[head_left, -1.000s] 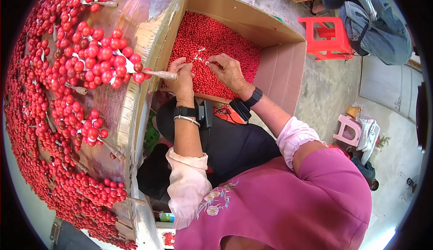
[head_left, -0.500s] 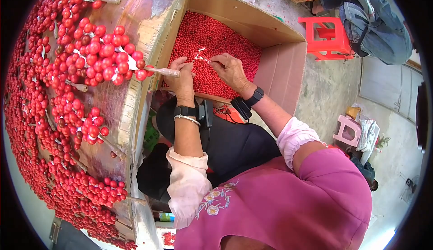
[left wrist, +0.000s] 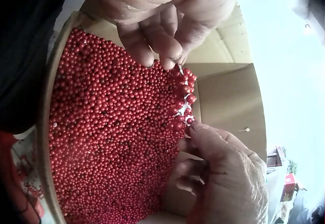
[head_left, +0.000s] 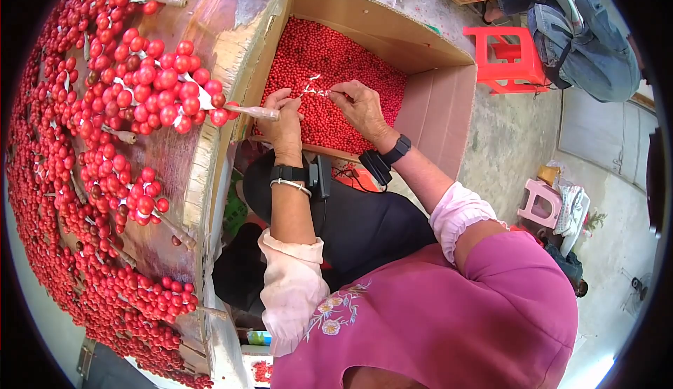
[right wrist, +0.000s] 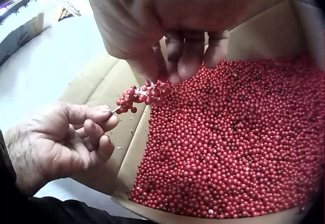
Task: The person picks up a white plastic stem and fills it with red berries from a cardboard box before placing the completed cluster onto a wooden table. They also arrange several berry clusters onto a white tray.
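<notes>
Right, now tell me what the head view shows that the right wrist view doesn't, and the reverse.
Only head: the red stool, another person's blue clothing and the magenta garment.

Only right wrist: the palm side of the left hand and, plainly, the stem end it pinches.

Both: the cardboard box, its loose red berries, and the sprig between left hand and right hand.

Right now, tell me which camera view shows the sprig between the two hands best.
The left wrist view: the sprig shows largest there, its red berries and white branchlets clear between left hand and right hand. The right wrist view shows it smaller, stem end visible; the head view shows mostly white bits against loose berries.
</notes>
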